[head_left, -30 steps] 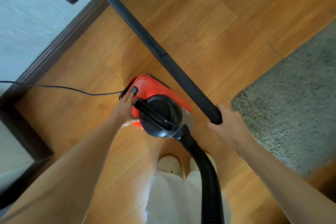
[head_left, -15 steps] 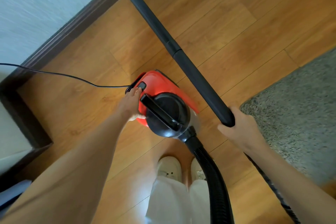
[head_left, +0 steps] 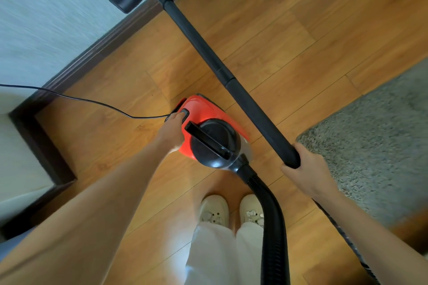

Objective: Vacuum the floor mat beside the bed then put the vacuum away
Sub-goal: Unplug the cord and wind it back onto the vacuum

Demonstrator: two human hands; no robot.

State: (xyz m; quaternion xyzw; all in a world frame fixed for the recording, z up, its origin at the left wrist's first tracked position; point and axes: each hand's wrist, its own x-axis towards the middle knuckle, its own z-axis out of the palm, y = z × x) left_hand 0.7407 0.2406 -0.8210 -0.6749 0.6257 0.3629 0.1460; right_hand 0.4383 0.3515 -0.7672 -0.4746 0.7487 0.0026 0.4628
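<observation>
Pressing vacuum button: left hand fingertips extended; right hand gripping wand; cord risking snagging.

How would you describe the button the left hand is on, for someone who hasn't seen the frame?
Find the red vacuum body on the wood floor, just ahead of the person's shoes. At its far end, where the thin black power cord arrives, sits a small dark rectangular button under the left hand fingertips. Unlike the long black carry handle nearby, it is short and set into the red shell.
</observation>
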